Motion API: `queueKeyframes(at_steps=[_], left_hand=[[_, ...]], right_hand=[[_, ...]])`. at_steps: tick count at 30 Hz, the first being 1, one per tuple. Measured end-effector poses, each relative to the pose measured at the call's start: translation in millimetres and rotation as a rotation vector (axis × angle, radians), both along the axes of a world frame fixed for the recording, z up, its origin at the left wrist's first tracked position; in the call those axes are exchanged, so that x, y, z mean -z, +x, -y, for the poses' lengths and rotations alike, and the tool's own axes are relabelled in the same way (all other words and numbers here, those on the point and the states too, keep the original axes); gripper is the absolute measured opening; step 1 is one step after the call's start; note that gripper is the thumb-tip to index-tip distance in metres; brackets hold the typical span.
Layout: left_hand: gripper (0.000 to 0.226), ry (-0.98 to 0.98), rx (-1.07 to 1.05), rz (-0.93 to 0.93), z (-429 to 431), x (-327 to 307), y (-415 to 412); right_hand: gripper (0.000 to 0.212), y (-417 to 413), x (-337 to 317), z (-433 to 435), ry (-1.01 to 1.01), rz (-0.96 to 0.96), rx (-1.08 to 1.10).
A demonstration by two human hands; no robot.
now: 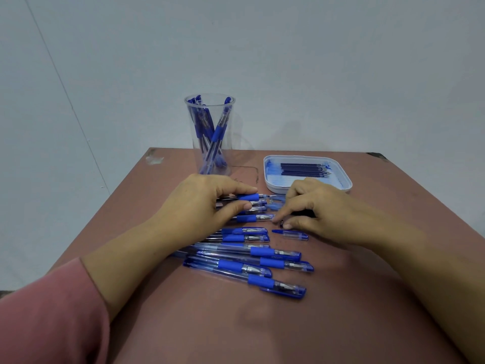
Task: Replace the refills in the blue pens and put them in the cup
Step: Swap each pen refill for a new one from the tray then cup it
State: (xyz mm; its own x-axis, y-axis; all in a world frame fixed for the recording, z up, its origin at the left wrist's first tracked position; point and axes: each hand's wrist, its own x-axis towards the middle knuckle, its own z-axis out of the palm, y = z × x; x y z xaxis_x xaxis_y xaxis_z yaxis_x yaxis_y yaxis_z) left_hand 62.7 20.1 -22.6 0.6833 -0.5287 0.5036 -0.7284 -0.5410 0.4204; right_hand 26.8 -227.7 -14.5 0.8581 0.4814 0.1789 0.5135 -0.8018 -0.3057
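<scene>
Pens [252, 254] lie in rows on the tabletop [367, 298] at mid-frame; they are light, stiff, probably slick, and best gripped at the blue rubber sleeve. Left hand [207, 203] fingers clamp one pen [248, 197]; right hand [317, 211] fingers pinch a small dark piece [281, 223].

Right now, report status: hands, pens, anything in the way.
Left hand over far pens, grip unclear. Right hand pinches uncapped pen at its tip. Cup holds several pens. Loose cap lies by right hand.
</scene>
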Motion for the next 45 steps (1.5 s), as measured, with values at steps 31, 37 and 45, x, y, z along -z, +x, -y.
queueKeyframes(at_steps=[31, 37, 45], left_hand=[[0.029, -0.025, 0.065, -0.021, 2.7, 1.6, -4.6], [0.029, -0.035, 0.068, -0.009, 2.9, 1.1, -5.9], [0.029, -0.046, 0.076, -0.015, 2.9, 1.2, -5.7]], right_hand=[[0.013, -7.4, 4.1, -20.2, 0.412, 0.181, 0.011], [0.006, -4.3, 6.9, -18.3, 0.324, 0.294, -0.008], [0.011, -4.2, 7.7, -16.6, 0.306, 0.34, -0.015]])
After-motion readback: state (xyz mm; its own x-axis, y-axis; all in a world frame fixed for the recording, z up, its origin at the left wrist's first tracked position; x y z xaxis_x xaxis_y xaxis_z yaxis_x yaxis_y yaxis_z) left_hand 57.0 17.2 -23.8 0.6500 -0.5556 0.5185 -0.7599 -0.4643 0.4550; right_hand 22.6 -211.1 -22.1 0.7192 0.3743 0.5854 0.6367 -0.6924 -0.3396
